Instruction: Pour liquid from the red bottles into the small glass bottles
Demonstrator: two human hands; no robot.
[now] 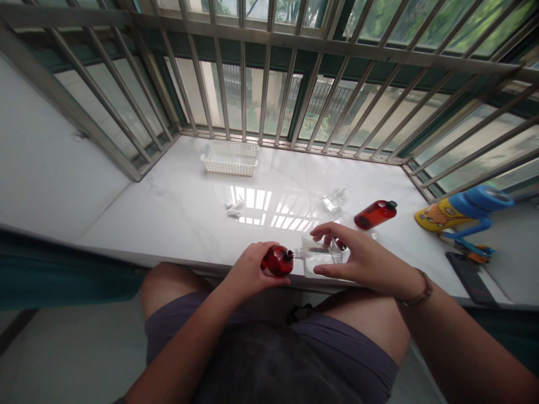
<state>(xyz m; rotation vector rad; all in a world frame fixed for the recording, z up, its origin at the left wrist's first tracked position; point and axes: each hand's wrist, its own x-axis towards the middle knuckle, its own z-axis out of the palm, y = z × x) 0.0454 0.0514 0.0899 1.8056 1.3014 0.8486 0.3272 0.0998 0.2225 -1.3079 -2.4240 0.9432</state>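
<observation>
White marble ledge [193, 224], barred window [269, 73], daylight

Daylight enters from the far side through the barred window [252, 95], and the scene is bright but soft. The glossy marble counter [181, 207] mirrors the panes in a hard white glare [269, 206]. The left hand [248, 272] and right hand [362, 264] are evenly lit, with only faint shadows. Wide-angle distortion bends the steel bars [242, 84] toward the edges, and the trees outside [421, 22] look blurred.
</observation>
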